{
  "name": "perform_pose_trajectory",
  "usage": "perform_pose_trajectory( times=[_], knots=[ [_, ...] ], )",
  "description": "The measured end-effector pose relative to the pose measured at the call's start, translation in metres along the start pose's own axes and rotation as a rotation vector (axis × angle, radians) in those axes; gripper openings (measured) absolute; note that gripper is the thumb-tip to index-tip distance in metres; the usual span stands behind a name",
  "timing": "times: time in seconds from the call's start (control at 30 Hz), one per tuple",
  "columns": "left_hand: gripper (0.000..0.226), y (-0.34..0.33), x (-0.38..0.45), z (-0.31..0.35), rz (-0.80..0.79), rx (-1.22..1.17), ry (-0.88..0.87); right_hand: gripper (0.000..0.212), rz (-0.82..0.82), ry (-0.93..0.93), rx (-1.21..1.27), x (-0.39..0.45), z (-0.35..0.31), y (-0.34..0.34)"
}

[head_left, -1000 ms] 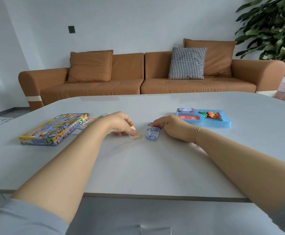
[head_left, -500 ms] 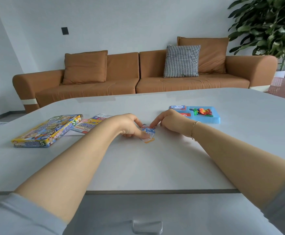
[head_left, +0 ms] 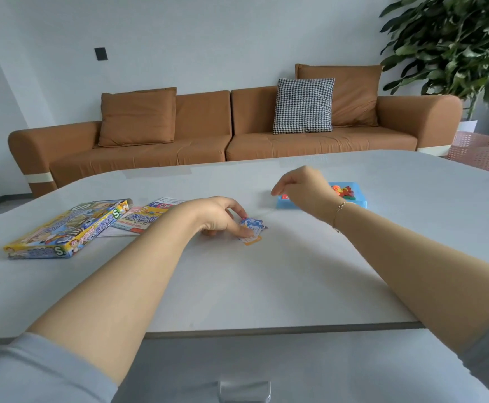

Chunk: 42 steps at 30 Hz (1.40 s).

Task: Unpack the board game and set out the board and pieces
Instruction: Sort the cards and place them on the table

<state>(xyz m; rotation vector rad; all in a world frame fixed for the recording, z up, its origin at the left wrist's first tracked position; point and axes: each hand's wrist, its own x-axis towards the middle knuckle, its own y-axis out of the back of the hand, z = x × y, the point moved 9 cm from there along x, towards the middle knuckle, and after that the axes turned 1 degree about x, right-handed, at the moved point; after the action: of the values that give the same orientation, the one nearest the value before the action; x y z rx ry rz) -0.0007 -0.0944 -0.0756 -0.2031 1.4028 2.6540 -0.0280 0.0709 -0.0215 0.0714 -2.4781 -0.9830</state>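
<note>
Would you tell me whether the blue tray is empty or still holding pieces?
Still holding pieces: small orange, red and green pieces lie heaped in the blue tray, behind the raised right hand.

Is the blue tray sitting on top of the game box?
No, the blue tray sits on the table far to the right, while the game box lies on the left.
</note>
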Motion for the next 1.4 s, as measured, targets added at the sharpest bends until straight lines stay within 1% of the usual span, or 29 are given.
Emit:
perform_pose_trajectory(
  times=[0.07,0.1,0.2,0.23,0.33,0.43,0.53,0.6,0.67,0.73,0.77,0.8,0.87,0.9,0.97,1.0,1.1,1.17,1.3,1.4],
  knots=[
    [0.040,-0.001,0.006,0.001,0.015,-0.003,0.002,0.040,0.090,0.008,-0.022,0.007,0.003,0.020],
    [0.039,-0.002,0.010,0.002,0.023,-0.010,0.002,0.039,0.094,0.002,-0.059,0.009,0.007,0.026],
    [0.036,-0.003,0.021,0.004,0.064,-0.045,0.007,0.039,-0.043,-0.026,-0.249,0.007,0.022,0.021],
    [0.039,-0.004,0.024,0.004,0.065,-0.052,0.013,0.039,-0.076,-0.026,-0.271,0.005,0.027,0.017],
    [0.053,-0.005,0.027,0.004,0.022,-0.008,0.043,0.037,-0.128,0.034,-0.218,-0.004,0.028,0.009],
    [0.045,-0.007,0.027,0.006,-0.022,0.028,0.092,0.035,-0.151,0.107,-0.231,-0.005,0.019,0.006],
    [0.042,-0.010,0.026,0.005,-0.045,0.058,0.121,0.035,-0.128,0.121,-0.175,-0.005,0.011,0.007],
    [0.039,-0.010,0.025,0.007,-0.032,0.050,0.094,0.035,-0.131,0.135,-0.174,-0.008,0.007,0.005],
    [0.033,-0.008,0.022,0.010,0.002,0.010,0.028,0.034,-0.140,0.159,-0.188,-0.014,0.001,0.004],
    [0.027,-0.005,0.020,0.011,0.058,-0.137,-0.052,0.031,-0.147,0.139,-0.193,-0.019,-0.001,0.006],
    [0.027,-0.004,0.021,0.009,0.090,-0.239,-0.084,0.028,-0.161,0.110,-0.169,-0.021,0.001,0.006],
    [0.028,-0.002,0.021,0.007,0.123,-0.338,-0.114,0.024,-0.192,0.061,-0.087,-0.022,0.005,0.003],
    [0.026,0.000,0.023,0.007,0.177,-0.487,-0.172,0.018,-0.306,-0.108,0.184,-0.027,0.017,-0.008],
    [0.021,0.000,0.022,0.009,0.205,-0.526,-0.196,0.017,-0.363,-0.186,0.292,-0.032,0.022,-0.015],
    [0.012,0.001,0.021,0.013,0.250,-0.549,-0.223,0.021,-0.410,-0.258,0.366,-0.036,0.028,-0.023],
    [0.013,-0.001,0.019,0.017,0.253,-0.553,-0.239,0.024,-0.402,-0.263,0.380,-0.036,0.029,-0.026],
    [0.026,-0.007,0.015,0.029,0.241,-0.557,-0.285,0.029,-0.333,-0.245,0.413,-0.033,0.027,-0.028],
    [0.032,-0.008,0.012,0.033,0.266,-0.520,-0.307,0.030,-0.281,-0.242,0.411,-0.031,0.029,-0.028],
    [0.020,-0.010,0.010,0.034,0.275,-0.479,-0.330,0.014,-0.184,-0.229,0.414,-0.029,0.033,-0.023],
    [0.018,-0.009,0.011,0.030,0.290,-0.464,-0.322,0.009,-0.151,-0.175,0.359,-0.028,0.030,-0.020]
  ],
)
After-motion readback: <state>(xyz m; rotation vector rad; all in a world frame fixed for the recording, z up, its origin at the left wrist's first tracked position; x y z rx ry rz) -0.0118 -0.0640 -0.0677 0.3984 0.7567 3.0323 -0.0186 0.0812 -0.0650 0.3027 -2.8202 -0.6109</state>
